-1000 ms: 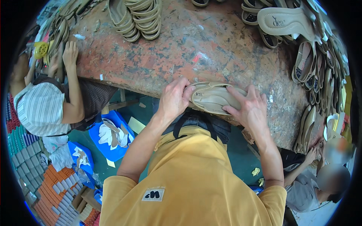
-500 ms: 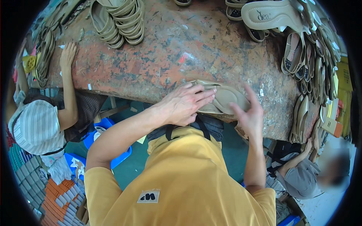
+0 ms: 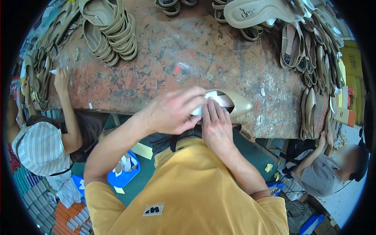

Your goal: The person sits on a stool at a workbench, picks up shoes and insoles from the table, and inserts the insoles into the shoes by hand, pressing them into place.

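Observation:
A beige, glossy shoe [image 3: 243,105] with a pointed toe lies at the table's near edge, its toe to the right. Its opening shows a pale lining and a dark patch. At the heel end my left hand [image 3: 176,109] has its fingers bent round a white piece [image 3: 199,111] and the back of the shoe, which it mostly hides. My right hand [image 3: 217,127] comes from the near side, fingers pressed together and reaching over the rim into the opening. Whether the white piece is lining or a separate insole cannot be made out.
Stacked beige sandals [image 3: 113,35] stand at the far left of the worn table [image 3: 156,74]. A large insole [image 3: 258,11] and many shoes line the far right. Co-workers sit left, in a striped hat [image 3: 41,145], and right, in a grey shirt [image 3: 317,176]. A blue tub [image 3: 124,172] is below.
My right hand has come left and down onto the shoe; my left hand has shifted left to its heel end. The shoe now shows its opening and pointed toe. The view has shifted slightly.

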A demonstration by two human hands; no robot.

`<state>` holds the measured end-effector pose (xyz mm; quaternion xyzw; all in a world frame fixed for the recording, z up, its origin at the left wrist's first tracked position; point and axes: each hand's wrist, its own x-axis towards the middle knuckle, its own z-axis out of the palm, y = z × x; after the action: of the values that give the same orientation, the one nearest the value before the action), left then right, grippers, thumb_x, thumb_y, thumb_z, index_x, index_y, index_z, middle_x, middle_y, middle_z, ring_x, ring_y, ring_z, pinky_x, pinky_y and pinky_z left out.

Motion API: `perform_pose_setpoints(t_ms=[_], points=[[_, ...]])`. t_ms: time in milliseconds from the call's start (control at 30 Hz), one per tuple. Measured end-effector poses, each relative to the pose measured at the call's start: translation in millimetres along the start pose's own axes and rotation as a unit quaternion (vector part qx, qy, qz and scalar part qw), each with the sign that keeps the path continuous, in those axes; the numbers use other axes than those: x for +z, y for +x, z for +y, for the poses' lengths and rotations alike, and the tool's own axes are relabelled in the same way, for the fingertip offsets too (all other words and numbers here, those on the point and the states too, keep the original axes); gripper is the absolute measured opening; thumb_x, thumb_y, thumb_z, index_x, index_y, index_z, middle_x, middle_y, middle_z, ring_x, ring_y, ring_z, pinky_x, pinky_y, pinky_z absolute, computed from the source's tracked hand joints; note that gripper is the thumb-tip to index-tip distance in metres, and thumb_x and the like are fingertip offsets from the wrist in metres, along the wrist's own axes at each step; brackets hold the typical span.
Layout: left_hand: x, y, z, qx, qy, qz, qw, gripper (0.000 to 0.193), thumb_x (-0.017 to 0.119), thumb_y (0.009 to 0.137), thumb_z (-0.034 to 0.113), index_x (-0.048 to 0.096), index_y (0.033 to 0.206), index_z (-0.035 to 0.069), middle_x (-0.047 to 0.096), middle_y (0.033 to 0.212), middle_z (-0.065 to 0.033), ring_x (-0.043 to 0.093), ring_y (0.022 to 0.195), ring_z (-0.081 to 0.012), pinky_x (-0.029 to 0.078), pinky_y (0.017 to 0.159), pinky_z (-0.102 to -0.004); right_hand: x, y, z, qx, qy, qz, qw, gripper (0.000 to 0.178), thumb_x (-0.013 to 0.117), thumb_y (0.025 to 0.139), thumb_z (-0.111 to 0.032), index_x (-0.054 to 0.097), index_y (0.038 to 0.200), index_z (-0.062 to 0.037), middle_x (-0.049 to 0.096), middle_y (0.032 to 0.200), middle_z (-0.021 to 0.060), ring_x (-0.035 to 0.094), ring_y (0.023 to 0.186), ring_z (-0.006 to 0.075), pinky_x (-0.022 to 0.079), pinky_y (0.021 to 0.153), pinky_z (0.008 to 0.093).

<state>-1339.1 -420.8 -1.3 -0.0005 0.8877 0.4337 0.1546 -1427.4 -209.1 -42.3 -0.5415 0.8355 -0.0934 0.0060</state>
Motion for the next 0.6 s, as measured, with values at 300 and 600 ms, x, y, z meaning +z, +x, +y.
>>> perform_pose_setpoints(t_ms=[300, 600], points=[[57, 88, 28, 0.187, 0.341, -0.069, 0.919, 0.111, 0.082, 0.064, 0.042, 0.044, 0.159, -0.002, 0.04, 0.169, -0.019, 0.028, 0.163, -0.0331, 0.01, 0.138, -0.051, -9, -11, 126, -0.02, 0.153, 0.013, 0.988, 0.121, 0.099, 0.063, -0.03, 0.038, 0.166, -0.0072, 0.055, 0.159, 0.0162, 0.053, 0.144, 0.041, 0.039, 0.123, 0.0542], [61, 76, 14, 0.21, 0.402, 0.012, 0.891, 0.101, 0.081, 0.066, 0.04, 0.051, 0.155, 0.002, 0.044, 0.169, -0.0115, 0.041, 0.157, -0.0229, 0.015, 0.135, -0.0585, -3, -10, 132, 0.047, 0.268, 0.01, 0.962, 0.127, 0.102, 0.058, -0.027, 0.037, 0.165, -0.0069, 0.06, 0.154, 0.0158, 0.057, 0.141, 0.0412, 0.045, 0.119, 0.0497]])
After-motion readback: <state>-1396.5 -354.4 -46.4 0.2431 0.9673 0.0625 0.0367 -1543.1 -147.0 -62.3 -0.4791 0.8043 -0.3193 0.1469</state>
